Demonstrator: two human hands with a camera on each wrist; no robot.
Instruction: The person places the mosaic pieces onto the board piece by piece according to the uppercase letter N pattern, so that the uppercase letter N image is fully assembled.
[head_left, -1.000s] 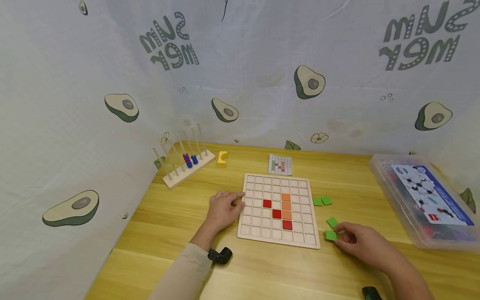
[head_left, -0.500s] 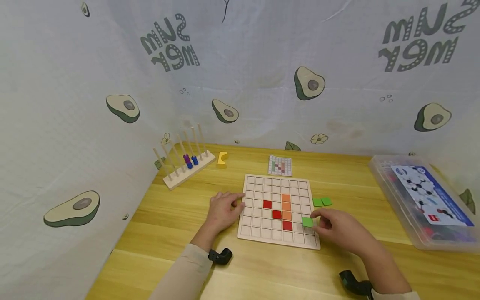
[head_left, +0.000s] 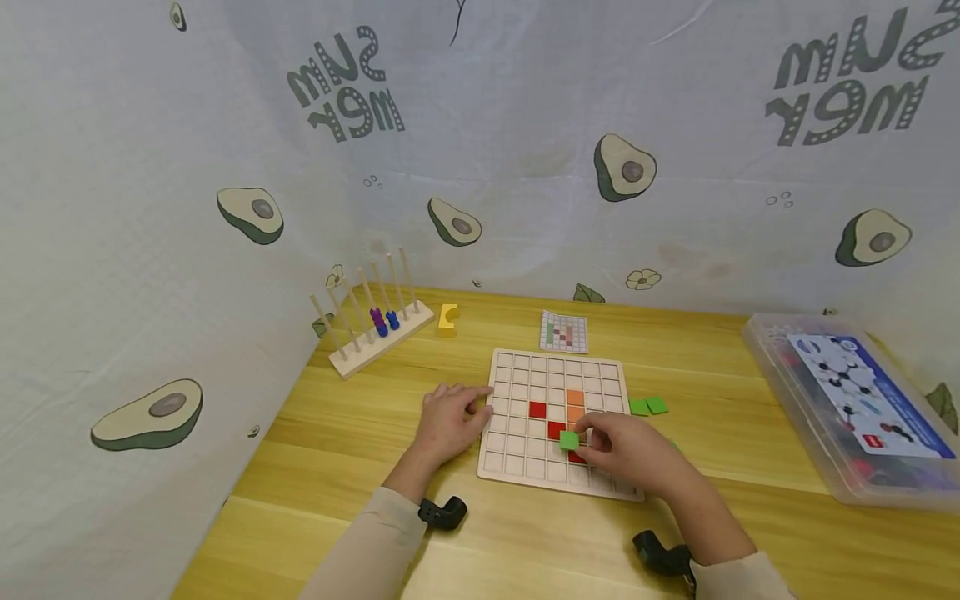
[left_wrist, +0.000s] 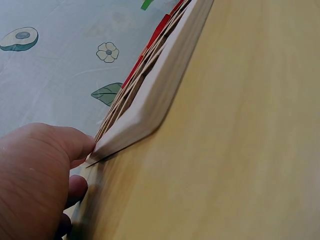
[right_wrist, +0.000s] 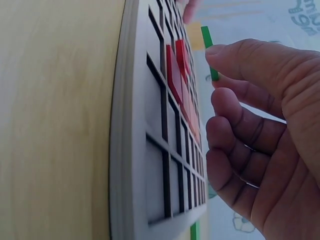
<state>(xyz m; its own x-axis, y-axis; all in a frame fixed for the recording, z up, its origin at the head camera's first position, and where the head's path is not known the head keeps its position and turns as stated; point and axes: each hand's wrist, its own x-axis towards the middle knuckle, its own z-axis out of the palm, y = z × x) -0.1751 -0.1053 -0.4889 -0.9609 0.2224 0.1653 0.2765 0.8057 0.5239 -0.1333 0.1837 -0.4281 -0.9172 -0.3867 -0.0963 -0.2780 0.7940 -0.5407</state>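
My right hand (head_left: 630,446) pinches a green square tile (head_left: 569,440) between thumb and index finger. In the right wrist view the green tile (right_wrist: 210,53) is seen edge-on, held above the wooden grid board (head_left: 513,467). Red tiles (head_left: 537,410) and orange tiles (head_left: 574,397) sit in cells of that board; the right hand hides part of them. At the board's left edge rests my left hand (head_left: 450,421), its fingers relaxed. The left wrist view has the left thumb (left_wrist: 75,142) touching the board's side (left_wrist: 150,107).
Two green tiles (head_left: 648,406) lie right of the board; another is mostly behind the right hand. A patterned grid card (head_left: 563,332) lies behind the board. A peg rack (head_left: 382,340) with beads and a yellow block (head_left: 447,320) stand back left, a plastic box (head_left: 847,408) right.
My right hand has picked up a green tile from right of the board and carried it left over the middle of the grid. The left hand has stayed at the board's edge.
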